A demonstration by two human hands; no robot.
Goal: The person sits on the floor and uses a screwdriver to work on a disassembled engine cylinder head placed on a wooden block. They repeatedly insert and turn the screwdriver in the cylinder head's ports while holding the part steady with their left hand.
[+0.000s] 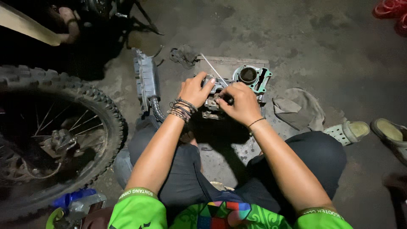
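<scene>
Grey metal engine part (212, 99) gripped by left hand (196, 89) and right hand (241, 103), cylinder block (253, 76) beside.

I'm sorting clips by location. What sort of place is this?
Probably an informal motorcycle repair spot, on a stained concrete floor. A knobby spoked wheel stands at the left, a loose engine cylinder lies ahead, and both hands work on a metal engine part.

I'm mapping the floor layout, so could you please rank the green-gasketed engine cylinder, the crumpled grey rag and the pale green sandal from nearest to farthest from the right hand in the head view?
From the right hand:
1. Green-gasketed metal engine cylinder, just beyond it.
2. Crumpled grey cloth rag, to its right.
3. Pale green perforated sandal, farther right.
</scene>
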